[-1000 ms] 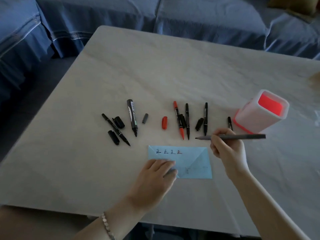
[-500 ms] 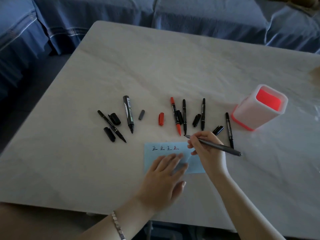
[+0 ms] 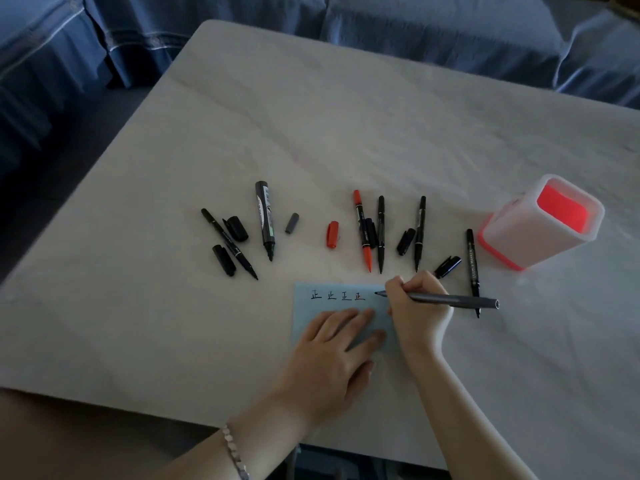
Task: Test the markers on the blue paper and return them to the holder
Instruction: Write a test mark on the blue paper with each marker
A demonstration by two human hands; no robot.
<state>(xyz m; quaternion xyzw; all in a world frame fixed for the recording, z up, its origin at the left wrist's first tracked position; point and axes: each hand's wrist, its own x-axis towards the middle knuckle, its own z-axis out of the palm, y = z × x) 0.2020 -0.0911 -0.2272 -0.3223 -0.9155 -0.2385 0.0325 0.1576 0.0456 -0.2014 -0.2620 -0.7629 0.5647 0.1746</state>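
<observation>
On the pale desk [image 3: 346,133], near its front edge, the blue paper [image 3: 304,310] lies flat under the left grip [image 3: 329,355], whose straight fingers press down on its lower half. The right grip [image 3: 415,306] is curled round a grey marker [image 3: 457,301] and pinches it close to the tip. The tip sits on the paper just right of four small written characters, and the barrel slants off to the right over the desk. Behind the paper, uncapped markers and loose caps lie in a rough row: a thick black marker [image 3: 265,220], a grey cap [image 3: 292,223], a red cap [image 3: 332,234], a red marker [image 3: 362,233] and several thin black ones. The white holder [image 3: 540,233], red inside, stands at the far right, well apart from the paper.
</observation>
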